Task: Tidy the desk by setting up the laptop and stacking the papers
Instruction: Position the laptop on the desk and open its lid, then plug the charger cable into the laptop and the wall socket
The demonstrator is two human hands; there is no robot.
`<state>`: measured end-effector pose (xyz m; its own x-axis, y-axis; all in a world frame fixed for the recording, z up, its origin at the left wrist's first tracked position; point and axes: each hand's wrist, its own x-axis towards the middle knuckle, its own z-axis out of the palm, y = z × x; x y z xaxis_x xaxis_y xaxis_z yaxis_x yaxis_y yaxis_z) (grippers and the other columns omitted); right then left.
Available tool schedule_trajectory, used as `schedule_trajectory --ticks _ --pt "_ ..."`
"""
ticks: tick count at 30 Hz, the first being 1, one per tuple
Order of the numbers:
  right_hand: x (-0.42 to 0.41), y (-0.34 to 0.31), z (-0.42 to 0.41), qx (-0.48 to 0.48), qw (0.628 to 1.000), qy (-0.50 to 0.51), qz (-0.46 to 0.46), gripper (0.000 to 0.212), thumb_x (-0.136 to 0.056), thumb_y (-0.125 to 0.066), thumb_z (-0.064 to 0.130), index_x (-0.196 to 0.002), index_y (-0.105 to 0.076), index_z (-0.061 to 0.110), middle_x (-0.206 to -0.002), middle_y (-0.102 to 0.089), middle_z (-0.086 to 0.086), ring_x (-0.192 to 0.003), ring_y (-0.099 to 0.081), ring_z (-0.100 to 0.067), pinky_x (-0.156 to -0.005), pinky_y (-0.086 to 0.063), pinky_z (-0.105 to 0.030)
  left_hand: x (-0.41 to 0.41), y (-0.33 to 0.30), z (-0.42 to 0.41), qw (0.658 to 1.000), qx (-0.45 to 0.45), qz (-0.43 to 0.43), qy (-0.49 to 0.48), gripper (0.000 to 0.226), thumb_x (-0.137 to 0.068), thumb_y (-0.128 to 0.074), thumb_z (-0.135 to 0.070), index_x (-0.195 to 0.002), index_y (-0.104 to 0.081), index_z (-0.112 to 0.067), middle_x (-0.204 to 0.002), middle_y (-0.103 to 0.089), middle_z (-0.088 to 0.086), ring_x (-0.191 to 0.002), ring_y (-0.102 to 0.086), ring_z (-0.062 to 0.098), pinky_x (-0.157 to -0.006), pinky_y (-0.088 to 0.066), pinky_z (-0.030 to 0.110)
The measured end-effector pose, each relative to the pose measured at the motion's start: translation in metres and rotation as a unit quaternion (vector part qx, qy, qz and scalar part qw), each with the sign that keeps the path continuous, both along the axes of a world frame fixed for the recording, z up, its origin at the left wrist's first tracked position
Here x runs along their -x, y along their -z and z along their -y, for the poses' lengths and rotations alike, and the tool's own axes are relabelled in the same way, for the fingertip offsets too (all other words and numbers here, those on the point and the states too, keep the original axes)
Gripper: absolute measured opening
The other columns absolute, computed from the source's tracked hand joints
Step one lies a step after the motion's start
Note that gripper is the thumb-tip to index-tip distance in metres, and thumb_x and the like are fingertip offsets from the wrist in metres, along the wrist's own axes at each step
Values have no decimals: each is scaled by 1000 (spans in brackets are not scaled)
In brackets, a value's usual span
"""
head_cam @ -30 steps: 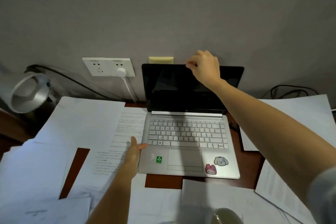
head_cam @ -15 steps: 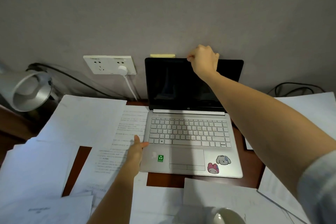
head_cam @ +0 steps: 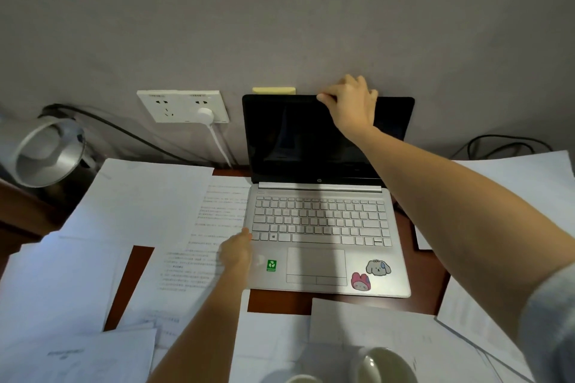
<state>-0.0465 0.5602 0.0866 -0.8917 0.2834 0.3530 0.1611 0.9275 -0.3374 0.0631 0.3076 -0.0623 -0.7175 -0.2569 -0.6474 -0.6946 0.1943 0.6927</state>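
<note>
A silver laptop (head_cam: pixel 317 227) stands open in the middle of the brown desk, its dark screen (head_cam: pixel 289 140) leaning back towards the wall. My right hand (head_cam: pixel 351 106) grips the top edge of the lid, thumb on the front. My left hand (head_cam: pixel 238 253) rests on the laptop base's left front corner beside the keyboard. Loose white papers lie scattered around: a printed sheet (head_cam: pixel 199 246) left of the laptop, blank sheets (head_cam: pixel 140 199) further left, more in front (head_cam: pixel 373 329) and at the right (head_cam: pixel 529 183).
A silver desk lamp (head_cam: pixel 46 152) stands at the far left. A wall socket (head_cam: pixel 183 106) holds a white plug with its cable. A yellow note (head_cam: pixel 273 90) sticks on the wall behind the lid. Black cables (head_cam: pixel 504 146) lie at the back right. A pale cup (head_cam: pixel 382 364) sits near the front edge.
The lid has tilted further back towards the wall under my right hand, hiding more of the yellow note. My left hand has stayed at the base's corner.
</note>
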Motion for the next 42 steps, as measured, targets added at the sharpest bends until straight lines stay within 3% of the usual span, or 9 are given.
schedule_trajectory --ticks 4,8,12,18,26,32,35,38,42 --pt "-28 21 -23 -39 997 47 -53 34 -96 -46 41 -118 -66 24 -131 -52 -7 -129 -39 -27 -110 -20 -51 0 -5 -5 1000 -20 -21 -1 26 -97 -42 -29 -76 -51 -16 -85 -52 3 -77 -48 19 -79 -43 33" --pt "-67 53 -47 -11 994 99 -48 48 -99 -43 35 -145 -36 24 -155 -27 -12 -146 -18 -27 -113 -13 -57 12 -17 -9 999 -34 -21 29 36 -99 -42 -32 -124 -56 -10 -115 -59 9 -115 -54 32 -106 -40 44" --pt "-116 96 -56 63 992 108 7 57 -99 -44 31 -150 -24 17 -156 -25 -12 -145 -21 -28 -115 -21 -53 29 -23 -17 997 -50 -23 46 45 -98 -40 -37 -132 -53 -10 -131 -58 16 -120 -54 35 -108 -40 47" --pt "-184 164 -41 249 950 150 113 59 -98 -48 27 -149 -24 11 -152 -35 -11 -138 -34 -29 -113 -31 -47 41 -25 -27 995 -93 -16 42 42 -97 -39 -39 -127 -57 -16 -121 -63 13 -110 -59 33 -101 -46 49" --pt "-182 168 -20 354 909 219 18 33 -88 -52 10 -120 -58 9 -119 -62 -12 -111 -58 -34 -87 -50 -38 46 -18 -25 993 -108 -15 55 47 -95 -35 -42 -134 -50 -19 -126 -61 12 -113 -58 33 -102 -44 52" --pt "-176 158 -40 600 759 252 -18 23 -88 -61 10 -110 -65 15 -105 -65 4 -99 -56 -16 -86 -40 -25 45 -8 -19 994 -106 -35 -3 35 -92 -42 -50 -104 -66 -27 -104 -69 8 -98 -65 29 -95 -50 50" --pt "-175 154 -50 672 695 253 -41 21 -86 -57 0 -97 -64 16 -96 -62 6 -90 -59 -12 -69 -49 -18 45 -2 -15 985 -163 -35 -50 32 -93 -43 -51 -89 -66 -28 -88 -69 0 -82 -64 21 -70 -53 37" --pt "-175 159 -56 696 671 252 -41 26 -85 -52 -4 -87 -65 18 -104 -64 -4 -103 -61 -26 -89 -52 -36 44 -1 -13 976 -196 -47 -84 35 -95 -40 -50 -88 -65 -25 -82 -66 -6 -78 -60 14 -58 -44 30" --pt "-176 164 -61 704 670 234 -37 29 -85 -52 -5 -83 -66 21 -92 -67 -3 -94 -63 -27 -82 -53 -35 43 2 -9 968 -222 -49 -107 46 -96 -35 -51 -118 -59 -19 -91 -64 -6 -84 -57 13 -76 -46 35"
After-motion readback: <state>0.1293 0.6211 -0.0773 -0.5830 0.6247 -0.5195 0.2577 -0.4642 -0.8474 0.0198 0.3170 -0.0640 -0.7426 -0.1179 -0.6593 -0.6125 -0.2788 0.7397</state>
